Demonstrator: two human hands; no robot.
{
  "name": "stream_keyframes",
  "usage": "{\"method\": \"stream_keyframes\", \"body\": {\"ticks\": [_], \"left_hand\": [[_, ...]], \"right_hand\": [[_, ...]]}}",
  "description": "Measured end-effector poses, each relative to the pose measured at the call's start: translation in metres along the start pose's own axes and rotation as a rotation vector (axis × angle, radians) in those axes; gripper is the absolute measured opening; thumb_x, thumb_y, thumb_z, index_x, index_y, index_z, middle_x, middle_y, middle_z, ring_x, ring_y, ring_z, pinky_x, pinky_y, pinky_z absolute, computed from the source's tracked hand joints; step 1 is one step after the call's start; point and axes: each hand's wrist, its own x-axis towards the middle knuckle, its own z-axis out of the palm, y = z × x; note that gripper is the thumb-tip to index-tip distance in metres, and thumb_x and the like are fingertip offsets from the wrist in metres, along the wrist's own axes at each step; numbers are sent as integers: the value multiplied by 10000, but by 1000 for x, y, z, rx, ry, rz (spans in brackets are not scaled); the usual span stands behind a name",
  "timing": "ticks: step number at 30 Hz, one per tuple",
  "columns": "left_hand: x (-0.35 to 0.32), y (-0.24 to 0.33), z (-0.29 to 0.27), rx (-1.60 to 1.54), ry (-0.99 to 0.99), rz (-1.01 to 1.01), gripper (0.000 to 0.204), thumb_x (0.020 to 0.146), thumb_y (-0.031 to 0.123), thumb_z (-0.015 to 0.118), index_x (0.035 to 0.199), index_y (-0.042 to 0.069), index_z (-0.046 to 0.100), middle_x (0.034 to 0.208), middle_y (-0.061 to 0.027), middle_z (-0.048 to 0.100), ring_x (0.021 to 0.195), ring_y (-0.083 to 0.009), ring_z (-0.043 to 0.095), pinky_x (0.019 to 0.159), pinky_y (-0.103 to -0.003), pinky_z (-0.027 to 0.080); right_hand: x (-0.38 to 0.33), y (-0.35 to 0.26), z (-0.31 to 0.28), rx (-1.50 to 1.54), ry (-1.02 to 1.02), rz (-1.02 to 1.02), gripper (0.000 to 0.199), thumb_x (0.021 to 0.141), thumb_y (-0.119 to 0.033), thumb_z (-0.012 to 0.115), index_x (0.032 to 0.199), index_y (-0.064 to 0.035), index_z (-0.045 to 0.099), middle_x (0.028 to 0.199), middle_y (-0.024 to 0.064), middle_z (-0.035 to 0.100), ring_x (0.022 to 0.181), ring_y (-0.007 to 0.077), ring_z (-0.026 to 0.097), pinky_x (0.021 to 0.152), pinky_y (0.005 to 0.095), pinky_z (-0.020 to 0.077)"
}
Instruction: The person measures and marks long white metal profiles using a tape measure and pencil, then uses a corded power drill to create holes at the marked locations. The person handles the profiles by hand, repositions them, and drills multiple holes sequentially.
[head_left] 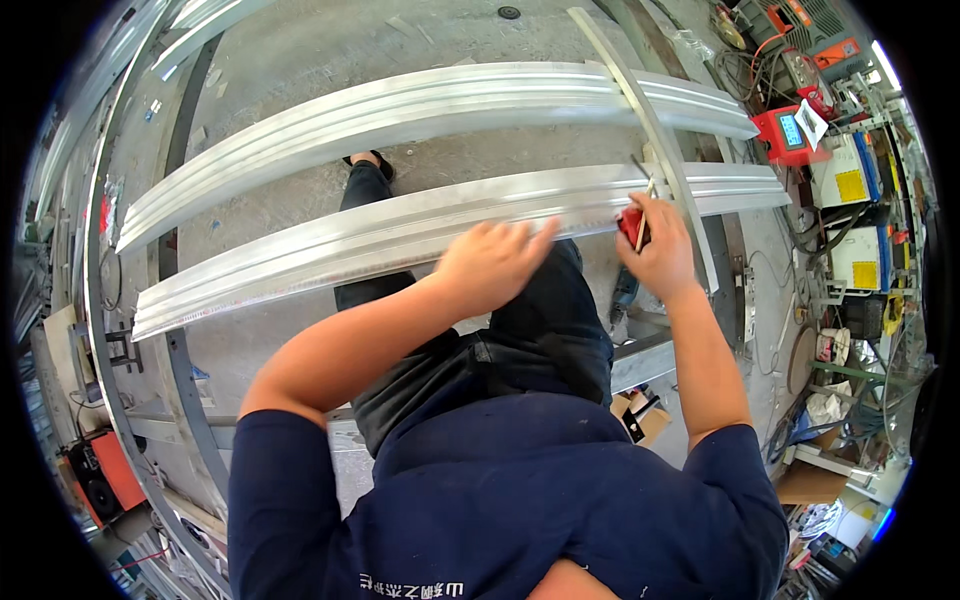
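Right fingers (655, 215) grip a red tape measure (631, 224) and thin stick (650, 187) — left fingers (520, 237), blurred, spread loosely, perhaps touching the near silver rail (350, 235).

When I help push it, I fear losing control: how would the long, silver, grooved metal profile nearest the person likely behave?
The long silver metal profile should stay stiff, given its lengthwise ridges. Its smooth, shiny face may slide over the grey metal beam near its left end. Lying broad and flat, it seems unlikely to roll.
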Motion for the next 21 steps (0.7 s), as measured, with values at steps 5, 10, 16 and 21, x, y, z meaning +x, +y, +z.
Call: {"method": "stream_keyframes", "body": {"ticks": [5,10,16,21], "left_hand": [[-160,-34,-47,157,-117,-287,291,915,157,603,1195,91,643,810,-42,668,721,-219,696,657,-364,533],[-281,-65,-73,328,-129,-773,86,964,150,617,987,79,660,856,-91,685,869,-293,672,811,-441,499],[-289,-27,-68,76,-174,-895,213,898,220,726,809,84,589,832,-92,681,847,-307,657,828,-456,488],[-177,4,-46,-183,6,-453,591,782,320,839,1266,71,609,1166,-142,661,1135,-340,618,998,-461,488]], "right_hand": [[-29,-54,-4,154,-9,-23,494,733,-143,787,1185,-13,635,945,132,684,912,350,654,848,454,523],[-39,-67,32,275,-28,17,491,728,-139,794,1176,-19,634,941,128,686,920,334,656,845,429,531],[-19,-107,35,373,-144,-84,498,726,-149,800,1181,-31,634,969,127,698,951,335,667,865,428,533],[-28,-103,19,314,-212,-41,491,734,-207,801,1169,-42,647,992,145,705,976,333,672,874,440,530]]}}
